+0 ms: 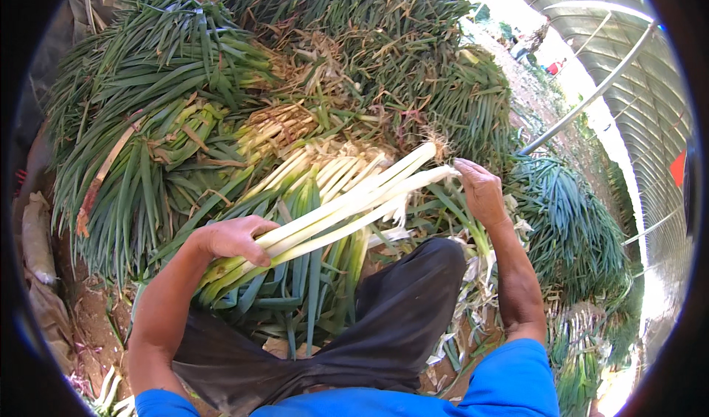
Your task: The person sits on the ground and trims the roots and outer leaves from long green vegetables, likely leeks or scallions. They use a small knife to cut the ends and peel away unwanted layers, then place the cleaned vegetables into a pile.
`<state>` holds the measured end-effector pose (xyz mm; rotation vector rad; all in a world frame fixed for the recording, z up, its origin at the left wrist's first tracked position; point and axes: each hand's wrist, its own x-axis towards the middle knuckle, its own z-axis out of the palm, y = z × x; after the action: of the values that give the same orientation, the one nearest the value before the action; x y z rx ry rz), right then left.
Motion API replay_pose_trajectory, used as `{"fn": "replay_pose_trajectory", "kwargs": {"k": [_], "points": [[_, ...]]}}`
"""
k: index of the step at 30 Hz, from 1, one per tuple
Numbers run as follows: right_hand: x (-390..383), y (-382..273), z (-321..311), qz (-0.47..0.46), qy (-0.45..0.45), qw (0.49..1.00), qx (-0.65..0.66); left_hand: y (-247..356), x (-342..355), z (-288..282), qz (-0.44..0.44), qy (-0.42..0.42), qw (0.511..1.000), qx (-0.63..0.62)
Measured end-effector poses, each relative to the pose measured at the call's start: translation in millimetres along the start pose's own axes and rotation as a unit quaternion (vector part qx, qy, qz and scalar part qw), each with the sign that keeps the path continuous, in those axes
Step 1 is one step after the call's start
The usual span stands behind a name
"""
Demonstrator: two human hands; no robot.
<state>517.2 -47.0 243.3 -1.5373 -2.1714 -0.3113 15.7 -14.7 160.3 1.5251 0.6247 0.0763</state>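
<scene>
My left hand (235,240) is closed around a small bunch of long green onions (354,209), gripping them where the white shanks turn green. The bunch slants up to the right across my lap, its white root ends pointing away from me. At that end my right hand (481,193) is closed, with its fingertips at the root tip of one onion. Hair-like brown roots (441,145) show on a neighbouring stalk. Just beyond the bunch lies a row of green onions with pale shanks (343,172), their green leaves (299,288) falling toward my knees.
Large heaps of leafy green onions stand at the left (140,121) and far side (369,40), and another heap (565,228) is at the right. Peeled skins (473,284) litter the ground by my right knee (436,269). A metal pole (591,92) slants beneath the tunnel roof.
</scene>
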Motion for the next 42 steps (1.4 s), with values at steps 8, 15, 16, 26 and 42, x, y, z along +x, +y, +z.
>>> {"fn": "replay_pose_trajectory", "kwargs": {"k": [8,15,16,26,42], "points": [[-62.3,125.4,-46.4,0.440,-0.237,0.831,-0.244,9.8,20.1,16.5,0.022,-0.031,0.996,0.077],[41.8,-99.0,-33.4,-0.030,-0.177,0.982,0.054,9.7,19.2,27.6,-0.047,0.008,0.987,0.153],[41.2,-128.5,-26.4,-0.072,-0.243,0.964,0.078,5.3,28.2,30.7,-0.043,-0.009,0.985,0.170],[15.5,-204.2,32.3,-0.112,-0.543,0.824,0.111,60.5,12.8,60.8,-0.009,-0.046,0.938,0.343],[117.9,-137.9,38.1,0.309,-0.236,0.801,0.456,12.8,26.7,68.6,0.091,0.313,0.943,-0.069]]}}
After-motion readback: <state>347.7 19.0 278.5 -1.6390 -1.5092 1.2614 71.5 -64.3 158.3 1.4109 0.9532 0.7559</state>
